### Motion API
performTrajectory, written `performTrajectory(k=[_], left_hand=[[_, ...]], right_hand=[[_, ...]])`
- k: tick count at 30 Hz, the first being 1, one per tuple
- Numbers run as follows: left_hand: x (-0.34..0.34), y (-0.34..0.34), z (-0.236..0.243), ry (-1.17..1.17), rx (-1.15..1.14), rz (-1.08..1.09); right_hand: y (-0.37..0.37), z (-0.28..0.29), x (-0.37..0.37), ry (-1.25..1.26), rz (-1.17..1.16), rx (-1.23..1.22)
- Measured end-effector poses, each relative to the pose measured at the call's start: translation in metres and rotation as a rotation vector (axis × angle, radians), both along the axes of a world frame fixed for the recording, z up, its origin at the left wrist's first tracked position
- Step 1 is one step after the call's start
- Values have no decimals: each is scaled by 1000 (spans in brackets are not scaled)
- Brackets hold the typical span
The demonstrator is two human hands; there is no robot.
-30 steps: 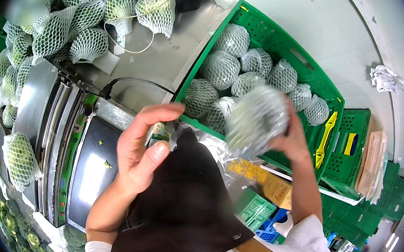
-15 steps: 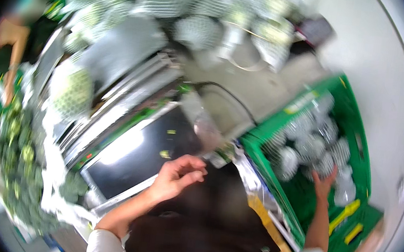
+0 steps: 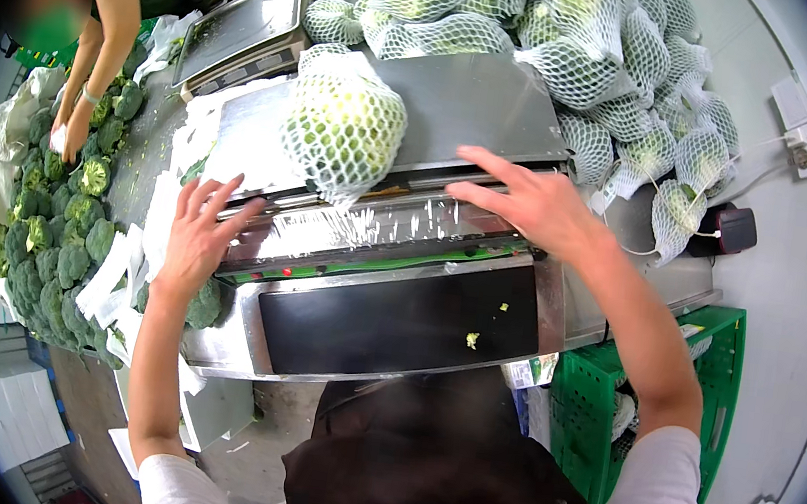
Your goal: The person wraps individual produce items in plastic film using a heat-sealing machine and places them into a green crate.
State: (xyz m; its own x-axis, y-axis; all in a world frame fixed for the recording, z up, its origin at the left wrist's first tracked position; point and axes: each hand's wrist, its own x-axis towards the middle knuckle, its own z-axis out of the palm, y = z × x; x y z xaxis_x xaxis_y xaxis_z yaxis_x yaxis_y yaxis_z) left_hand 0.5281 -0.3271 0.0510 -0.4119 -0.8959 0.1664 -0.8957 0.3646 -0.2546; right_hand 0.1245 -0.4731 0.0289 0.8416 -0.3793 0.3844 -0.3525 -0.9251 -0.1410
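My left hand (image 3: 202,232) reaches to the left end of a film wrapping machine, its fingers spread beside the stretched clear film (image 3: 377,224). Over the machine's right side, my right hand (image 3: 540,206) has its fingers apart, with the fingertips near the film's upper edge. Neither hand visibly holds anything. Between them, a pale green vegetable head in a white foam net (image 3: 347,124) rests on the grey metal top (image 3: 472,104), just behind the film. Closer to me lies the machine's black plate (image 3: 385,320), with a few small green scraps on it.
Many netted heads (image 3: 628,68) are piled at the back right. Broccoli (image 3: 71,252) fills the left side, where a co-worker's hand (image 3: 70,136) reaches in. A scale (image 3: 244,31) stands behind the machine. A green crate (image 3: 596,407) is at my right, beside a black plug adapter (image 3: 734,230) farther back.
My view has swung left from the green crate to the machine. My right hand has left the foam nets in the crate and come over the machine; my left hand has moved to its left end.
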Motion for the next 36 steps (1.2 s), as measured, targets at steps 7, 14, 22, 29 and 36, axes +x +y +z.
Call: performTrajectory(k=[7, 14, 22, 29, 36], left_hand=[[-4, 46, 21, 848, 315, 154], [19, -81, 19, 904, 166, -97], [-54, -28, 29, 1524, 726, 357], [-60, 82, -25, 1568, 1251, 618], [-73, 97, -47, 1669, 920, 618]], right_hand=[[35, 33, -6, -47, 51, 529], [-34, 28, 102, -104, -30, 247], [31, 53, 88, -196, -78, 802], [102, 22, 50, -112, -464, 2128], [151, -27, 8, -262, -233, 1084]])
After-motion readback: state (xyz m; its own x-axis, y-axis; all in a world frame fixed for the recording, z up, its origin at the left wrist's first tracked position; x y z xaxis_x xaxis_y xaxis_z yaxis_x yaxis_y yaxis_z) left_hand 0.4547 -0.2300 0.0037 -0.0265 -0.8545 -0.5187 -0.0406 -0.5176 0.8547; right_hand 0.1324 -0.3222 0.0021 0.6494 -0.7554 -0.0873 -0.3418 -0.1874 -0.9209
